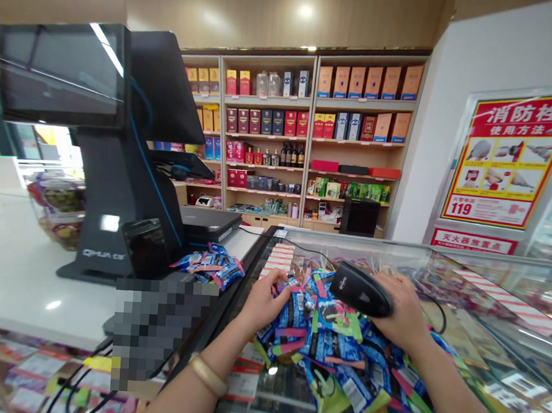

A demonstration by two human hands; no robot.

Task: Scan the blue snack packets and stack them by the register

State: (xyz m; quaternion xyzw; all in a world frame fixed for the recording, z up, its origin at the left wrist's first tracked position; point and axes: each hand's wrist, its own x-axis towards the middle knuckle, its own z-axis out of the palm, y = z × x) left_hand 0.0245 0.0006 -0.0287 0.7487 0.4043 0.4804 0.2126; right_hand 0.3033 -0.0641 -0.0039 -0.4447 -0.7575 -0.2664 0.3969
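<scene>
My right hand (403, 314) is closed round a black barcode scanner (360, 289), held over a heap of blue, pink and green snack packets (337, 353) on a glass counter (485, 306). My left hand (263, 299), with a gold bracelet on the wrist, has its fingers curled onto the left edge of the heap and pinches one blue packet (293, 310). The scanner's nose points left towards that hand. Its cable runs off behind my right wrist.
A black till terminal with two screens (115, 153) stands on the white counter (14, 271) to the left. A smaller pile of blue packets (211, 265) lies beside its base. Shelves of boxed goods (308, 134) line the back wall. A red fire-hydrant poster (508, 158) hangs at right.
</scene>
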